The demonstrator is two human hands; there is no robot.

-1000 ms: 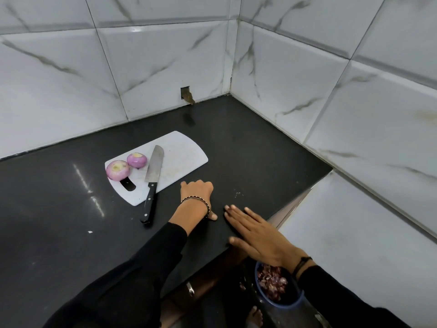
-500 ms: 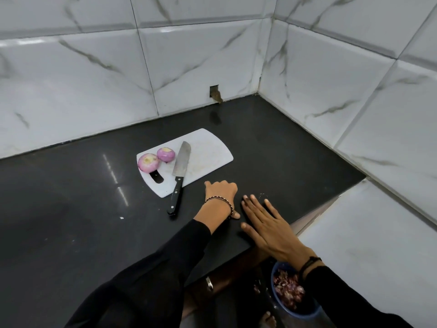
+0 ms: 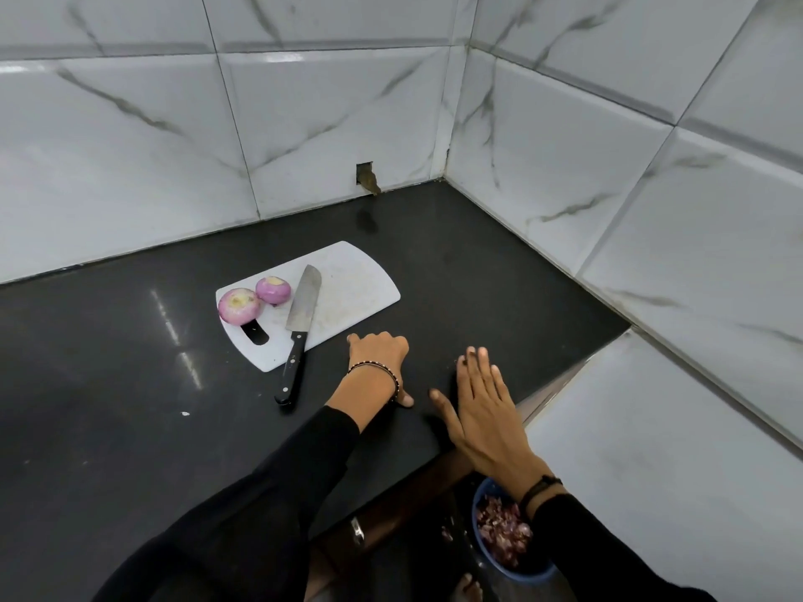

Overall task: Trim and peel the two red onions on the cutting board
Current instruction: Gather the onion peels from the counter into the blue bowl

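Both red onions (image 3: pixel 239 306) sit touching at the cutting board's (image 3: pixel 356 288) left end, knife (image 3: pixel 302 310) just beside them. The left hand (image 3: pixel 379 354) rests on the worktop (image 3: pixel 108 384) with fingers curled, holding nothing; right hand (image 3: pixel 482 410) lies flat, fingers straight.

A glossy black countertop (image 3: pixel 108 384) was seen in a tiled corner. A white cutting board (image 3: pixel 356 288) was laid on it at an angle. A black-handled knife (image 3: pixel 297 336) was placed with its blade on the board and its handle on the counter. A small white speck (image 3: pixel 185 413) was seen nearby. A curled left hand (image 3: pixel 380 351) and a flat right hand (image 3: pixel 482 410) were rested near the front edge.
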